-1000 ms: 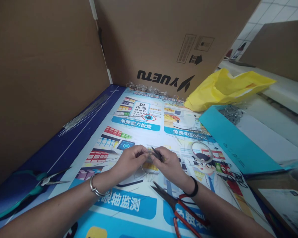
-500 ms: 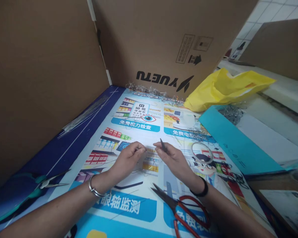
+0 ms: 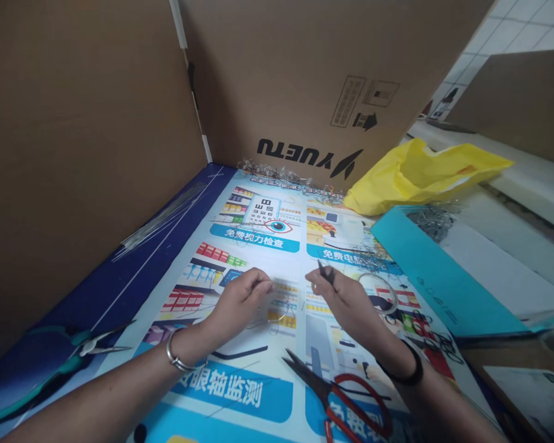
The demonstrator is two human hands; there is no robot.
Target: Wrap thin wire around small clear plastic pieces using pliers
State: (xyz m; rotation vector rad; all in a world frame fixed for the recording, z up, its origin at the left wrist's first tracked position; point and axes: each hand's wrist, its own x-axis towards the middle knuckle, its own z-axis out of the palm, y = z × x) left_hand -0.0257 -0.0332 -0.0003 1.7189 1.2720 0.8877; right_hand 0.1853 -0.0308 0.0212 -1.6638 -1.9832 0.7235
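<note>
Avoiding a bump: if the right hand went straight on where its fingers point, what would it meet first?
The right hand would likely meet the heap of thin silvery wire pieces at the foot of the brown cardboard box; depth unclear.

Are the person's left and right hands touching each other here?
Apart. The head view shows printed mat between the left hand and the right hand, which pinches a small dark tool.

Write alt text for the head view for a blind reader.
Two bare hands work over a printed poster: the left hand pinches a thin wire, the right hand grips a small dark tool. Red-handled scissors lie near the right wrist, teal pliers far left; cardboard walls stand behind.
</note>
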